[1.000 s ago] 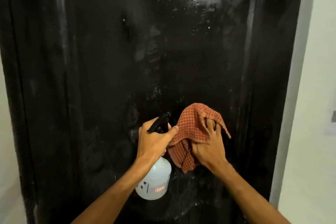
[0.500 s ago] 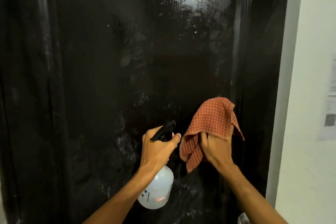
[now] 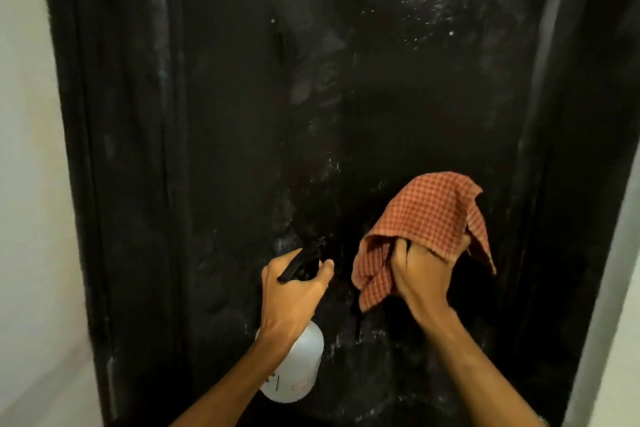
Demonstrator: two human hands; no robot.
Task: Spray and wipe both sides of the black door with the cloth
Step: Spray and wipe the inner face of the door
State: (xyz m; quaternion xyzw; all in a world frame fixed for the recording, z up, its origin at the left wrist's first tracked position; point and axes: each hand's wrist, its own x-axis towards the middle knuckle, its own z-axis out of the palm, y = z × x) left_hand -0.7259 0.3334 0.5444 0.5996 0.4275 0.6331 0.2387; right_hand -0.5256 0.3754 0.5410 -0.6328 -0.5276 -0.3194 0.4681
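Door (image 3: 346, 97) fills your view, this side wet and streaky, so wiping's unfinished and the other side looks untouched. Left hand (image 3: 294, 291) grips the spray bottle (image 3: 294, 367); right hand (image 3: 422, 274) clutches the cloth (image 3: 426, 215) low, toward the right edge.

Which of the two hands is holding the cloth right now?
The right hand grips the checked cloth against the black door; the left hand holds the spray bottle instead.

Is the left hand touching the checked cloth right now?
Apart. The head view shows bare black door between the left hand, gripping the spray bottle, and the cloth bunched in the right hand.
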